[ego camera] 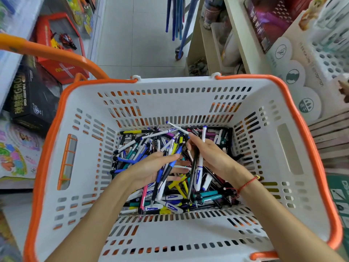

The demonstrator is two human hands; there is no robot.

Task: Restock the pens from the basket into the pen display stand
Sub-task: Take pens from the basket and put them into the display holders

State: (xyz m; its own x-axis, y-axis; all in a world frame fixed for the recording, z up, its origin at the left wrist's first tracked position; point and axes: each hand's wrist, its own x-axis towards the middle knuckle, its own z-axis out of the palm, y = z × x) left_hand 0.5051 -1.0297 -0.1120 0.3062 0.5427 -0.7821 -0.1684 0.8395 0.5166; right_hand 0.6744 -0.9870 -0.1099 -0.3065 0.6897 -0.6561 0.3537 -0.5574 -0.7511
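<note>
both hands are in the basket point(279, 103) gathering pens: our left hand point(149, 167) cradles several, our right hand point(211, 157) apparently grips two. next we lift them toward the display stand point(328, 59).

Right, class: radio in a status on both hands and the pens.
Left hand holds a bunch of pens. Right hand grips a white pen. Both low inside the basket. Display stand unobstructed, to the right.

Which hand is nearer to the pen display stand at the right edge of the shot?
Right. The right hand, gripping pens in the basket, lies on the side toward the pen display stand; the left hand is farther across the basket.
</note>
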